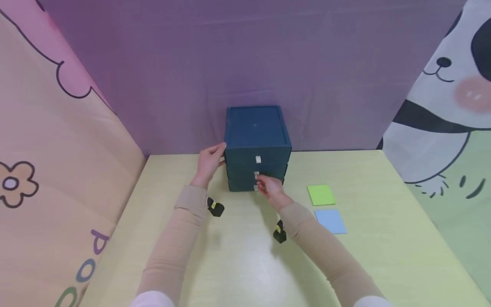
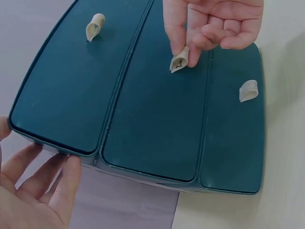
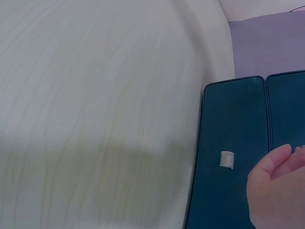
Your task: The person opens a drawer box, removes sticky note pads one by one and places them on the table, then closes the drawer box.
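A dark blue-green drawer box (image 1: 258, 128) with three stacked drawers stands at the back of the table. Each drawer front carries a small pale looped pull tab. My right hand (image 1: 270, 186) is at the middle drawer (image 2: 152, 119), pinching its pull tab (image 2: 179, 60) between thumb and finger. My left hand (image 1: 210, 163) rests against the box's left side near the upper front corner, its fingertips touching the side wall. The top drawer's tab (image 1: 258, 159) and the bottom drawer's tab (image 2: 249, 90) are untouched. All three drawer fronts look nearly flush.
Right of the box lie a green square of paper (image 1: 321, 195) and a blue one (image 1: 330, 221). Black wrist cameras show beside the left (image 1: 215, 207) and right sleeves. A purple cloth (image 1: 245, 64) hangs behind the box, with printed cloths on both sides.
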The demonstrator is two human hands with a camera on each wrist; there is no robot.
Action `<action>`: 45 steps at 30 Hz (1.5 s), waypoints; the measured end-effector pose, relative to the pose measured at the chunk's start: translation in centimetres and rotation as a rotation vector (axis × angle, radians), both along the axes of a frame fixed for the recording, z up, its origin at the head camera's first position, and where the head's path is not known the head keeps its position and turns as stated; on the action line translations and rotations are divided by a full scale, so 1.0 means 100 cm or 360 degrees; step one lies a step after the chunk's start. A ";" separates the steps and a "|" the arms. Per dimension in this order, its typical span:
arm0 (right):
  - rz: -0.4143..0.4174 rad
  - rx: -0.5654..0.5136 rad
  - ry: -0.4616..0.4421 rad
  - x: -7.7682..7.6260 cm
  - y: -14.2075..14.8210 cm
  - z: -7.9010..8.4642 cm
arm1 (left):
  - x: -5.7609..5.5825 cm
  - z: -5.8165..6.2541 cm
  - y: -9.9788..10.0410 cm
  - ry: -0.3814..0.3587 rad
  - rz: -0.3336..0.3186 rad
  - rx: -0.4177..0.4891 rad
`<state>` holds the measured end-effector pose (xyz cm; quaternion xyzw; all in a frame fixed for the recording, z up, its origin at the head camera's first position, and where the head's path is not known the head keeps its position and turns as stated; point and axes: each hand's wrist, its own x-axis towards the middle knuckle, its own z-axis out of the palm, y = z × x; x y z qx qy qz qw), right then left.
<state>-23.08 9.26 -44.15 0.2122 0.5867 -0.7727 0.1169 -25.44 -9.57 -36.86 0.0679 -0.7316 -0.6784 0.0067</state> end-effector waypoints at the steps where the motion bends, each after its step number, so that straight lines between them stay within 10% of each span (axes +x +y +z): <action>1: -0.0002 -0.0003 0.0001 0.000 0.000 0.000 | 0.000 0.001 0.000 -0.0004 -0.0008 -0.0013; 26: 0.0461 -0.0199 -0.0135 0.011 0.023 -0.024 | -0.005 0.005 0.000 -0.0105 -0.0084 -0.0074; 45: 0.0204 -0.0240 -0.0264 0.010 0.020 -0.045 | -0.004 0.004 -0.002 -0.0083 -0.0043 -0.0055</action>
